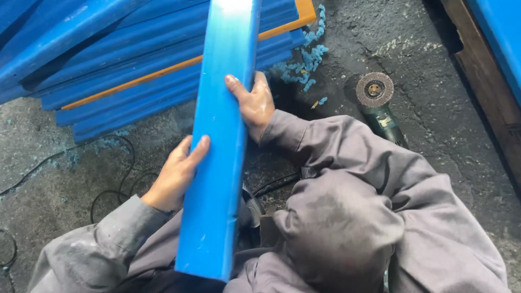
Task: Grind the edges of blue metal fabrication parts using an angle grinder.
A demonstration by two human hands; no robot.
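The long, flat blue plastic bar (220, 146) is held up over the person's lap, pointing away toward a stack of similar blue plastic bars (125, 54) on the concrete floor (429, 108). The left hand (176, 176) grips its left edge w/ fingers wrapped behind and thumb on top; the right hand (254, 103) clamps the right edge, further up. It looks stiff, smooth, probably a bit slippery and not very heavy, so holding both long edges seems best. An angle grinder w/ flap disc (378, 100) lies nearby, beside blue plastic shavings (304, 62).
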